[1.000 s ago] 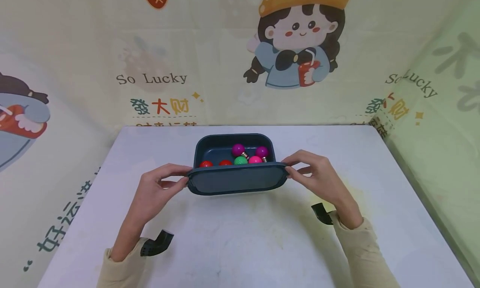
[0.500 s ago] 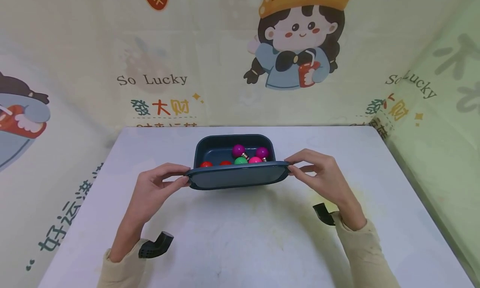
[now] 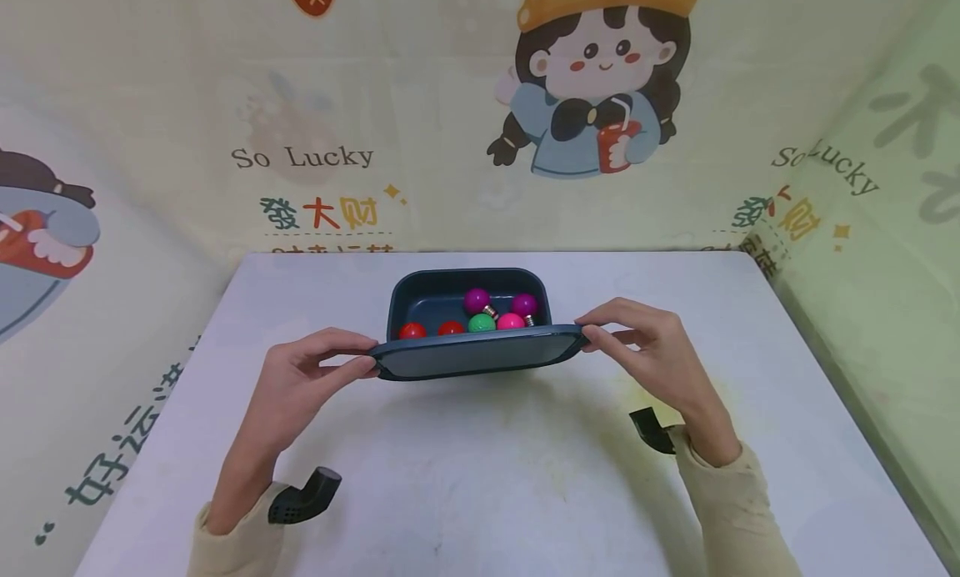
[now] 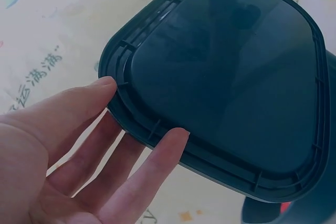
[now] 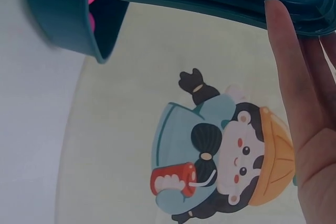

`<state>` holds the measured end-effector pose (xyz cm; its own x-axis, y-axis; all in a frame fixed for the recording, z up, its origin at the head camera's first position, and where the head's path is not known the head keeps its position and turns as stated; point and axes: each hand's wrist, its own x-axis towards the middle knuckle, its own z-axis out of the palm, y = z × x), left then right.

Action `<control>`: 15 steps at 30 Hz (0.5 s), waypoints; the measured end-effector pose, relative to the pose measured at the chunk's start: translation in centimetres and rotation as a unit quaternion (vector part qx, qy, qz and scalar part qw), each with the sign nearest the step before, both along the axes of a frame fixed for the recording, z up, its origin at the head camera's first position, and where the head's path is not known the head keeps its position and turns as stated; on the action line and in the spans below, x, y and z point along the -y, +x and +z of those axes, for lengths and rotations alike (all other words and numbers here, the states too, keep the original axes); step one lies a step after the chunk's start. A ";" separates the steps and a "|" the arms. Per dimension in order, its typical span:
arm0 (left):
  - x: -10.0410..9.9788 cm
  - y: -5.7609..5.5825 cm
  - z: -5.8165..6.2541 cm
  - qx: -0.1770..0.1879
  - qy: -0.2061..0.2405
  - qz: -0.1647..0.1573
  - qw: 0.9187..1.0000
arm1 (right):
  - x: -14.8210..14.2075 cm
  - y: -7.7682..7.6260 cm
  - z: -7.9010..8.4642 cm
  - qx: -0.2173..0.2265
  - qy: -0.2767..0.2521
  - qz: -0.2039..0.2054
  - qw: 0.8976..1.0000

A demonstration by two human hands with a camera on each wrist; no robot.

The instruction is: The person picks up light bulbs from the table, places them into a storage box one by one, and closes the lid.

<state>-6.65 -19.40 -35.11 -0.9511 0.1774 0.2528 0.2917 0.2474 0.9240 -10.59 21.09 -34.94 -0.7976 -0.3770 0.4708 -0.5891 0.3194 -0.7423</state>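
A dark teal lid is held tilted in front of the box, its left end a little lower than its right. My left hand pinches the left end; in the left wrist view its thumb and fingers lie along the ribbed rim. At the other end my right hand pinches the lid. Behind it stands a dark teal box on the table. Inside are purple bulbs with metal screw bases, a green one, a pink one and red round ones. The lid hides the box's front.
The box stands near the back of the white table. A printed cloth hangs behind the table and along both sides. A black wrist mount sits at the left sleeve, another at the right.
The lid has tipped, so less of its face shows, and its lower edge has risen. It has shifted slightly right. My left hand has moved a little left, my right hand a little right.
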 end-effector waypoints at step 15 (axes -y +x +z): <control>-0.5 0.4 0.9 0.002 -0.016 0.040 0.999 | 0.4 0.4 0.7 0.008 -0.011 -0.035 0.999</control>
